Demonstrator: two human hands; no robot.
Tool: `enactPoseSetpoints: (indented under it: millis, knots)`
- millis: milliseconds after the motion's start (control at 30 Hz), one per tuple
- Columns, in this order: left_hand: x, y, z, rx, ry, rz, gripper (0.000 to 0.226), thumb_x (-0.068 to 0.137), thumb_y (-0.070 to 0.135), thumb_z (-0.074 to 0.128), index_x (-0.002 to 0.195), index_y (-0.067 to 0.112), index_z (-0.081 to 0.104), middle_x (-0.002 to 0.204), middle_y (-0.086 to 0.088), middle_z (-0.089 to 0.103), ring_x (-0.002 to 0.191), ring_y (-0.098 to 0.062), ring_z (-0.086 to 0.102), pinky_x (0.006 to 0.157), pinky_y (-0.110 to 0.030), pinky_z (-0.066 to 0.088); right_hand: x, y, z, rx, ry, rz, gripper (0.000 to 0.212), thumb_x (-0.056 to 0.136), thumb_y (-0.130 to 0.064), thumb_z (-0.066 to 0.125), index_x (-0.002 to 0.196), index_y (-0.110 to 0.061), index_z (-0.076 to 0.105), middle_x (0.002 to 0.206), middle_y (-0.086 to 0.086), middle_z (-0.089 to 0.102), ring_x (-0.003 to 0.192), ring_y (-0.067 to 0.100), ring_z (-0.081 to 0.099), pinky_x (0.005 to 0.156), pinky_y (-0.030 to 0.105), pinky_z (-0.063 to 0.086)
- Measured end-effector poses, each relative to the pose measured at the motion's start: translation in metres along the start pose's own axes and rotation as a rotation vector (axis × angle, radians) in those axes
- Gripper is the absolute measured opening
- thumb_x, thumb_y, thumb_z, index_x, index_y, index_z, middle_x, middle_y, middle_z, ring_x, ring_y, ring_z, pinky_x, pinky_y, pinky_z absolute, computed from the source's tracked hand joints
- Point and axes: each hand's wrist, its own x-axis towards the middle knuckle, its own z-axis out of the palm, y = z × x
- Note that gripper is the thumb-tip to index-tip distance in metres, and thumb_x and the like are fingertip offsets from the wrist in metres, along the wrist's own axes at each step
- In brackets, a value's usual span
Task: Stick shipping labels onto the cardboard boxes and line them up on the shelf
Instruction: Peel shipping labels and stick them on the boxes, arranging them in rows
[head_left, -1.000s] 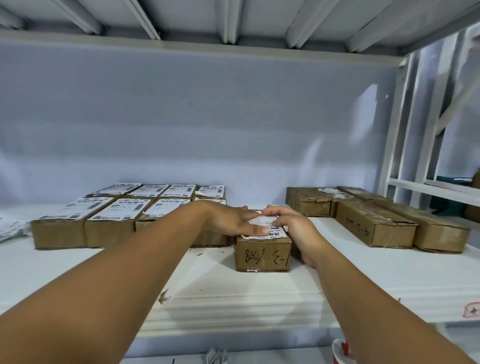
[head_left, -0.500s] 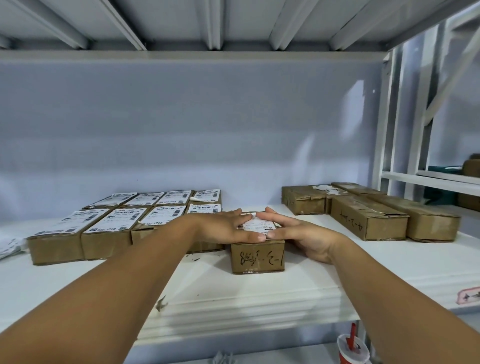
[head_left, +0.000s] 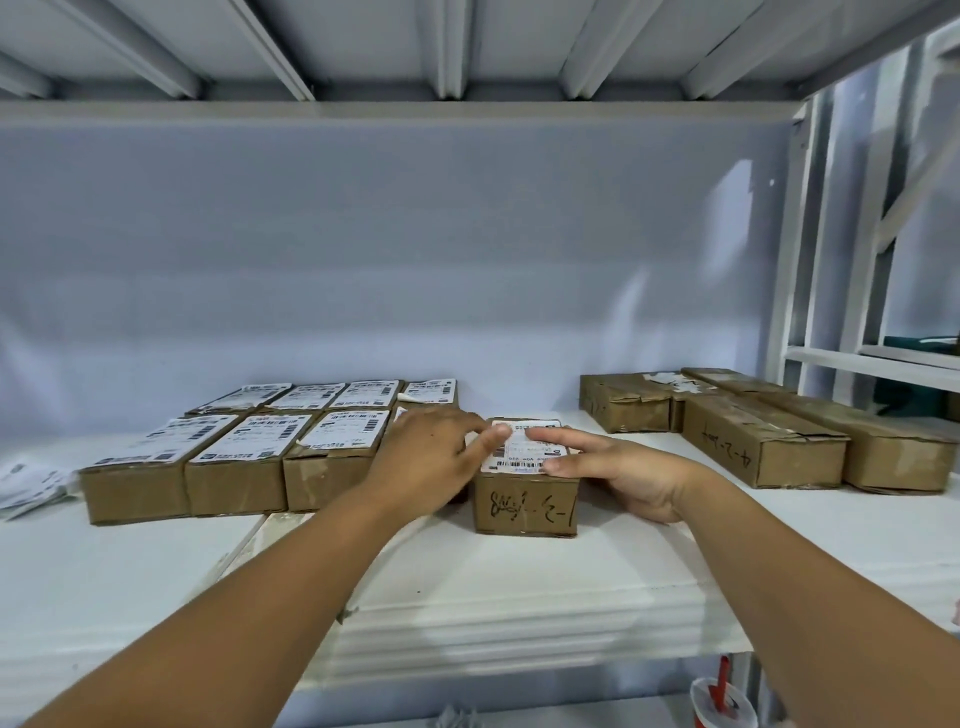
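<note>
brown cardboard box with black handwriting on its front face sits near the front middle of the white shelf, its short end toward me. a white shipping label with barcodes lies flat on its top. my left hand reaches in from the left, its fingers stretched out and close together, tips lying on the label's left edge. my right hand rests beside the box's right side, its fingers straight and lying across the label's right part, thumb down at the label's near right corner. neither hand pinches or curls round anything that i can see.

just left of the box, partly behind my left hand, two rows of labelled brown cardboard boxes stand side by side, touching one another, each with a white label on top. i cannot tell whether the box touches the nearest of them, because my hand covers the gap. to the right, well apart, a group of longer brown cardboard boxes lies toward the back of the shelf, one with handwriting on its end. loose white paper sheets lie at the shelf's far left. a pale blue-grey wall closes the back, white metal uprights stand on the right, and a red-and-white cup shows below the shelf's front edge.
</note>
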Motion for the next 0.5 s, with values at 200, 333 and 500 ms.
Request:
enactPoseSetpoints:
  millis: [200,333,500]
  knots:
    - [-0.005,-0.011,0.008,0.143,0.162,-0.083,0.068,0.086,0.066,0.013,0.11,0.026,0.063,0.103,0.005,0.066,0.103,-0.017,0.054,0.094,-0.03,0.029,0.018,-0.008,-0.003,-0.215,0.327,-0.051,0.024,0.085,-0.029,0.068,0.108,-0.035,0.066,0.127,-0.004,0.057,0.117,0.012,0.049,0.1,0.029,0.036]
    - [-0.009,-0.017,0.013,0.165,0.115,-0.043,0.036,0.094,0.052,0.039,0.109,0.027,0.061,0.103,0.006,0.065,0.106,-0.017,0.052,0.095,-0.029,0.027,0.034,-0.003,0.01,-0.338,0.623,-0.114,0.025,0.099,-0.021,0.048,0.102,-0.011,0.07,0.112,0.004,0.067,0.102,0.022,0.06,0.081,0.03,0.043]
    - [-0.011,-0.016,0.016,0.14,0.147,-0.045,0.025,0.092,0.04,0.047,0.106,0.027,0.064,0.105,0.006,0.067,0.103,-0.018,0.053,0.091,-0.027,0.031,0.029,-0.017,0.029,-0.658,0.718,0.057,0.059,0.075,-0.079,0.044,0.082,-0.021,0.055,0.081,-0.003,0.058,0.086,0.021,0.055,0.073,0.035,0.042]
